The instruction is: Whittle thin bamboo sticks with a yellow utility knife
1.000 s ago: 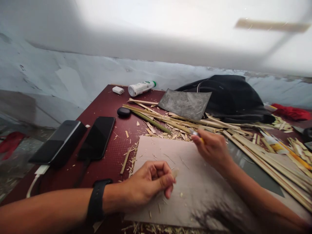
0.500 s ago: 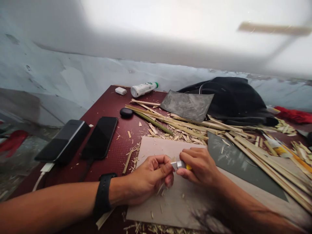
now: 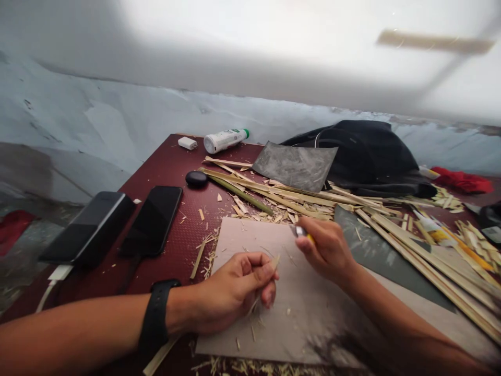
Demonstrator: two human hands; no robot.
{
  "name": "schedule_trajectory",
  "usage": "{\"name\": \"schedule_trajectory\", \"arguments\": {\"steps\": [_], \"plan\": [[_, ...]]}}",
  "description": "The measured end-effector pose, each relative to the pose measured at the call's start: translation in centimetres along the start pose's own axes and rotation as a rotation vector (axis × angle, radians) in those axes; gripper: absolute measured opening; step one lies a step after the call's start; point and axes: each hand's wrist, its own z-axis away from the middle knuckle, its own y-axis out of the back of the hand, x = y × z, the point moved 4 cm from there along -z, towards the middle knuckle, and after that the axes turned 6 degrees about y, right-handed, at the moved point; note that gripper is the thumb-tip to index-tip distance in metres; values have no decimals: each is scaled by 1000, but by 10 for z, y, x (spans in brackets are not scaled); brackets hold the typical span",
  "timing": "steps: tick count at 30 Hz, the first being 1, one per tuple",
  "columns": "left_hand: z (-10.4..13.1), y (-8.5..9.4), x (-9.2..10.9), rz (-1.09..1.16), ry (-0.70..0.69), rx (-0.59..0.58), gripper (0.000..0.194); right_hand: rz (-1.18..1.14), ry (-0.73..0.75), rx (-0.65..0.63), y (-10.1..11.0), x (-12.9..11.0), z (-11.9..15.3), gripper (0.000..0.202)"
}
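Note:
My left hand (image 3: pixel 245 287), with a black watch on the wrist, pinches a small pale bamboo strip (image 3: pixel 276 261) whose tip pokes out past the thumb. In my right hand (image 3: pixel 326 248) is a utility knife (image 3: pixel 300 231) with a yellow body, its short blade pointing left and away from the strip. Both hands are over a pale board (image 3: pixel 235 237), on which thin shavings are scattered. My right fingers hide most of the knife's handle.
Long bamboo strips (image 3: pixel 426 261) lie on the right across a dark grey sheet (image 3: pixel 364 240). On the left are a phone (image 3: pixel 152 222) and a power bank (image 3: pixel 90 230) with a cable. A white bottle (image 3: pixel 225 141), grey sandpaper (image 3: pixel 295 166) and a black bag (image 3: pixel 360 156) are at the back.
My right hand has drawn the knife away from the strip, to the right and up. The strip's tip now shows. My left hand keeps its pinch, and the view has shifted slightly.

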Motion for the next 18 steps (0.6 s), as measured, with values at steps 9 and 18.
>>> {"name": "schedule_trajectory", "arguments": {"steps": [9,18], "plan": [[1,-2,-1,30,121,-56,25,-465,87,-137,-10,-33,4,7],[4,4,-4,-321,-30,2,31,-375,38,-7,-1,-28,-3,13]]}}
